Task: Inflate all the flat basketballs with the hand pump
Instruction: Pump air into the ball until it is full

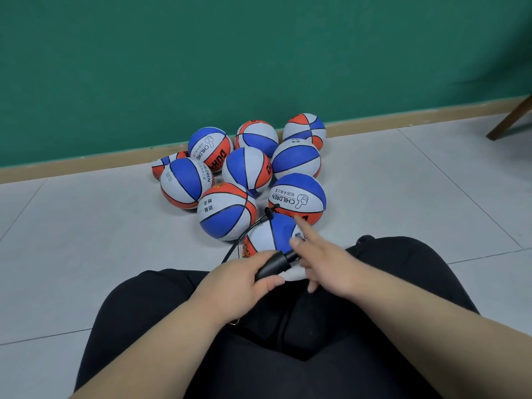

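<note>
Left hand [243, 283] curls round the barrel of the black hand pump [273, 266] and grips it low over the lap. The pump's long axis slants from that hand up and to the right, so its far end runs straight under the right hand [328, 260]. That hand lies open, fingers spread and the index finger [302, 226] pointing out past the pump. It sits at the handle end, though whether it touches the handle I cannot tell.

Just beyond both hands, between the knees, sits the basketball [273, 234] being worked on. A thin black hose [230, 253] loops from the pump side up to its far upper edge. The right hand is the nearer one for the stroke, along that slant. Farther out, the other basketballs [227, 210] lie bunched on the tiled floor [86, 254] against the green wall [259, 53].
</note>
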